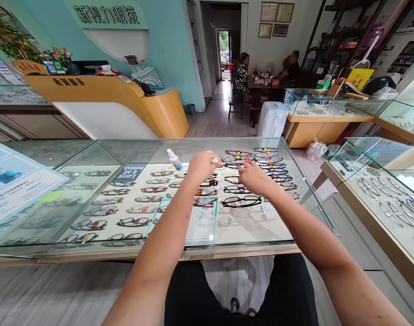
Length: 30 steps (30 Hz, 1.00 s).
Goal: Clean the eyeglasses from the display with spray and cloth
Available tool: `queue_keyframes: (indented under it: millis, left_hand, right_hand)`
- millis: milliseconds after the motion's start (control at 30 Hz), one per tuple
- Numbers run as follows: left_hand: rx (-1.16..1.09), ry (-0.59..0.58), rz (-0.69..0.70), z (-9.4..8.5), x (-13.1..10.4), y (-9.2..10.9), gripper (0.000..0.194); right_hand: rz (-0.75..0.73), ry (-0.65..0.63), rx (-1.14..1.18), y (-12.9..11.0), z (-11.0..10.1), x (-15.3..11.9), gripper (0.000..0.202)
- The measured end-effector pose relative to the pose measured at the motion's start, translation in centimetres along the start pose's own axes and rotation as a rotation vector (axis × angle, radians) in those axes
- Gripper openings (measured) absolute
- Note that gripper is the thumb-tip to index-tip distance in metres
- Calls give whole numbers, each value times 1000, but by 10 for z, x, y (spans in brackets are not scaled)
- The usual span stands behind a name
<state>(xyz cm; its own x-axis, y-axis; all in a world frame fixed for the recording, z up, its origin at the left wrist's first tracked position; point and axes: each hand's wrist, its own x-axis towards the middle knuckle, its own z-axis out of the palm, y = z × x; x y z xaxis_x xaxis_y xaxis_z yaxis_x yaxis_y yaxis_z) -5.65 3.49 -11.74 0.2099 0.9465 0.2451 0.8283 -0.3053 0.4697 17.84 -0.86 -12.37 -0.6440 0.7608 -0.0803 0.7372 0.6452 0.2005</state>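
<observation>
Both arms stretch out over a glass display case (189, 145) filled with rows of eyeglasses. My left hand (203, 167) is closed near the far part of the case, fingertips pinched around something small and pale that I cannot make out. Just right of it, my right hand (256, 176) has its fingers bent together beside a small red piece (246, 160); whether it holds anything is hidden. Between the hands are dark-framed glasses (239, 164). Nearer me lies a black pair of glasses (241, 201). A white spray bottle (174, 159) stands left of my left hand.
A blue-white leaflet (20, 181) juts in at the left. More glass cases (379, 181) stand at the right. Behind are an orange counter (166, 108), a wrapped suitcase (273, 118) and two seated people (242, 77) at a table.
</observation>
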Motion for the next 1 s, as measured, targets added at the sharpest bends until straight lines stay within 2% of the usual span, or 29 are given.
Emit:
queue_keyframes:
  millis: [133,233,367,433,567,633,700,800,900,1000]
  left_hand:
    - [-210,146,-16,-1,0,4,22]
    - [-452,267,-61,4,-1,9,32]
    - [-757,339,-175,16,-4,24,51]
    - [-835,371,-194,22,-8,34,54]
    - [-916,365,-240,36,-20,54,56]
    - [-952,334,-232,43,-26,62,57]
    - [-956,299,-201,47,-31,68,58]
    - [-879,268,-88,46,-35,72,53]
    - [-773,264,67,35,-33,69,43]
    - [-725,338,138,23,-29,63,32]
  right_hand:
    - [10,-31,10,-3,-5,-1,33]
    - [21,-28,28,-4,-6,-1,33]
    - [36,65,176,4,-8,-4,30]
    - [62,244,399,13,-11,-7,27]
    - [241,814,1083,29,-17,-10,28]
    - [282,944,1330,30,-19,-9,38]
    - [283,982,1456,28,-20,-9,43]
    - [293,996,1482,27,-22,-9,46]
    - [278,936,1443,33,-26,-14,49]
    - [247,865,1387,39,-29,-19,55]
